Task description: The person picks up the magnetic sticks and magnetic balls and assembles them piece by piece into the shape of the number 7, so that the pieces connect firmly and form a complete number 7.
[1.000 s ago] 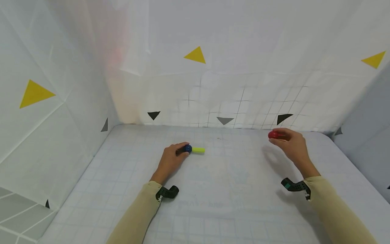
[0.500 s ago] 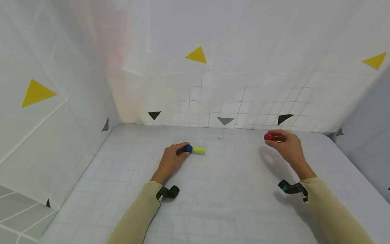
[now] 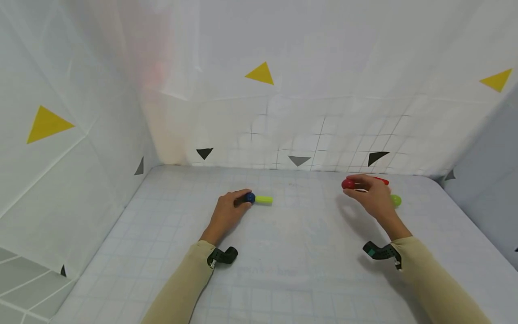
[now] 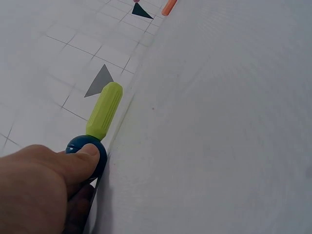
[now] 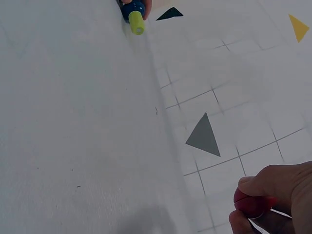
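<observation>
In the head view my left hand (image 3: 229, 211) rests low over the table. It pinches a dark blue ball (image 3: 251, 198) between thumb and fingers. A yellow-green ridged stick (image 3: 264, 200) joins the ball and points right; the left wrist view shows the stick (image 4: 105, 111) meeting the ball (image 4: 92, 146). On the right, my right hand (image 3: 374, 198) is raised above the table, its shadow falling lower left. Thumb and fingertips grip a red ball (image 3: 348, 184), seen closer in the right wrist view as a red ball (image 5: 251, 204). Part of it is hidden by the fingers.
Behind the right hand a red stick (image 3: 381, 180) and a green ball (image 3: 396, 200) show on the table, both partly covered. A white sheet wall (image 3: 226, 112) with triangle markers rises at the table's back edge. Side walls stand left and right.
My right hand has moved left with the red ball, and slightly toward me. The red stick and green ball have come into sight behind it. The left hand stays put.
</observation>
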`<state>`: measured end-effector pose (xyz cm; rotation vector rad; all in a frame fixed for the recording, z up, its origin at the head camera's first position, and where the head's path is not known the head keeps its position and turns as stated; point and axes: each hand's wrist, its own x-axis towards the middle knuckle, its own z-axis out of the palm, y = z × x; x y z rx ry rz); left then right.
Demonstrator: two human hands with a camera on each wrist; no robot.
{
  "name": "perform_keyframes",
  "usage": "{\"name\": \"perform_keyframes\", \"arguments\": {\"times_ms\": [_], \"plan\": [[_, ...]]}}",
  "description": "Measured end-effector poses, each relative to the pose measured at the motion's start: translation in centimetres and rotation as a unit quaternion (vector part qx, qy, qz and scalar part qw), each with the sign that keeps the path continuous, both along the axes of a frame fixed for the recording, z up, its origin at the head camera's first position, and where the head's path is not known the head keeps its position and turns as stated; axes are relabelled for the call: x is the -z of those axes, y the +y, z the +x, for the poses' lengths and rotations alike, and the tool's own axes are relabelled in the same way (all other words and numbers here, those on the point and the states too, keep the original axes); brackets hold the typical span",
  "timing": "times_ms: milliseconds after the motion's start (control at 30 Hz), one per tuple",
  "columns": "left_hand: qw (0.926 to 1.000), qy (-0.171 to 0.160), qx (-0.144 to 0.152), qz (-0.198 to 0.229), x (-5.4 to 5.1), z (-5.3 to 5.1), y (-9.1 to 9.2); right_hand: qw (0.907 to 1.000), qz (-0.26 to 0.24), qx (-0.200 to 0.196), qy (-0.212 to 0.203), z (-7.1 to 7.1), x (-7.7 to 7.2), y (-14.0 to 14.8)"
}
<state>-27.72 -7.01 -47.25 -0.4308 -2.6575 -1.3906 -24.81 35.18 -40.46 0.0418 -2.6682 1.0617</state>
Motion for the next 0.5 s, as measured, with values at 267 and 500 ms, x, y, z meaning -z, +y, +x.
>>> {"name": "perform_keyframes", "arguments": {"times_ms": [267,500], "plan": [[1.0,0.003,0.003,-0.001,0.1,-0.1,0.1,0.9999,-0.009,-0.012,-0.001,0.0,-0.1,-0.8],[0.9999,0.011,0.003,0.0,-0.1,0.2,0.1,0.9998,-0.011,-0.015,-0.012,-0.2,0.0,-1.5]]}}
